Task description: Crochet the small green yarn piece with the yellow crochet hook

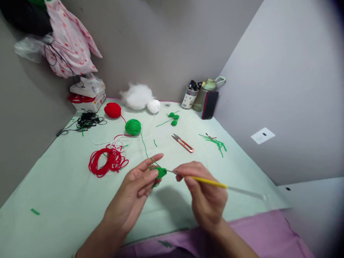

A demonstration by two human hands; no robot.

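Between the thumb and fingers of my left hand (pixel 139 182) is a small green crochet piece (pixel 161 173). A green strand runs over the raised index finger back to the green yarn ball (pixel 133 127). My right hand (pixel 205 191) grips a crochet hook (pixel 209 182) with a yellow handle, pen-fashion. The hook's metal shaft points left and its tip meets the green piece; whether it passes through a stitch I cannot tell. Beyond the hands, orange-handled thread snips (pixel 183 143) lie on the pale green tabletop (pixel 80 211).
Red yarn (pixel 109 161) lies coiled at left, near a black yarn tangle (pixel 88 121). Behind are a red ball (pixel 112 110), white stuffing (pixel 137 96) and a white ball (pixel 153 106). Small green pieces (pixel 174 117), green scraps (pixel 217 142), a phone (pixel 210 105) and a bottle (pixel 200 96) stand or lie right.
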